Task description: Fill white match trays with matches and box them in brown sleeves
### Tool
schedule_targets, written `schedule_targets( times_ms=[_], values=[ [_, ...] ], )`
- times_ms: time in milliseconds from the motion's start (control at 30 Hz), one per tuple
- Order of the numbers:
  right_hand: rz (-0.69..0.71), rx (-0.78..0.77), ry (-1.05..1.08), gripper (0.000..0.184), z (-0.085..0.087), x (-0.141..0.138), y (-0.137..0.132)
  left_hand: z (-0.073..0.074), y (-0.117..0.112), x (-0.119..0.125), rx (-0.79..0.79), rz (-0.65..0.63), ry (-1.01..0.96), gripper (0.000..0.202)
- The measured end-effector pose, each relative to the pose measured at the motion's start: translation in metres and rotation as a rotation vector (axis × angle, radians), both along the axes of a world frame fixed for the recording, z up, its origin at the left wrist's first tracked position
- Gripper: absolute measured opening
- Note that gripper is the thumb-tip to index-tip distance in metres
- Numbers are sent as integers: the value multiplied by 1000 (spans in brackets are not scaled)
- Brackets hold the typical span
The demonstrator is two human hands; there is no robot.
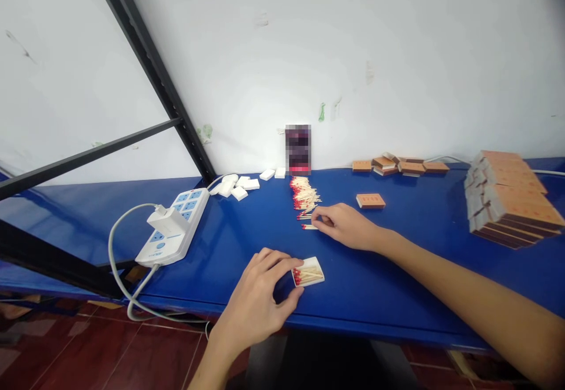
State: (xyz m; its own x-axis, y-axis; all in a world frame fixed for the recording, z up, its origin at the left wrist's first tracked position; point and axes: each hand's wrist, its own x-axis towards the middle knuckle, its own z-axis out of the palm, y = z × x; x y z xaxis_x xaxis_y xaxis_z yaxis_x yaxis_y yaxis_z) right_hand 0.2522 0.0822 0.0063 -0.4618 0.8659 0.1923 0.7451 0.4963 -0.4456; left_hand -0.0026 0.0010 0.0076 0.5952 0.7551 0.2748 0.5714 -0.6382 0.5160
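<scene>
A small white matchbox tray [321,276] lies near the table's front edge, with several red-tipped matches inside. My left hand [263,287] grips this tray at its left end, thumb on the near side and fingers on the far side. Beyond it, my right hand [343,225] is closed in a pinch at the near end of a loose match pile [303,195]. A few matches [308,226] run from the fingertips, red heads to the left; how many the fingers hold is hidden.
White empty trays [239,193] lie scattered at the back left, beside a power strip [183,225] with a plugged-in adapter. One closed matchbox [371,201] lies right of the pile. More matchboxes [412,168] rest along the wall, and a large stack [507,202] stands at right.
</scene>
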Motion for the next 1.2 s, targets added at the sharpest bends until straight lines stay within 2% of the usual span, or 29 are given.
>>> schedule_targets(
  times_ms=[200,600,900,1100,1200],
  values=[
    [-60,-24,-10,14,-5,-2,2,-1,2,0,9,-3,-1,34],
    [-48,-62,59,15,-6,-1,6,-1,1,0,13,-6,5,34],
    [-105,-48,115,21,-10,-1,8,0,0,-1,12,-8,-2,33],
    [-58,-64,141,23,-9,-1,9,0,1,-1,1,-6,4,33],
    [-108,-63,119,21,-10,-2,10,0,1,-1,4,-7,5,32]
  ],
)
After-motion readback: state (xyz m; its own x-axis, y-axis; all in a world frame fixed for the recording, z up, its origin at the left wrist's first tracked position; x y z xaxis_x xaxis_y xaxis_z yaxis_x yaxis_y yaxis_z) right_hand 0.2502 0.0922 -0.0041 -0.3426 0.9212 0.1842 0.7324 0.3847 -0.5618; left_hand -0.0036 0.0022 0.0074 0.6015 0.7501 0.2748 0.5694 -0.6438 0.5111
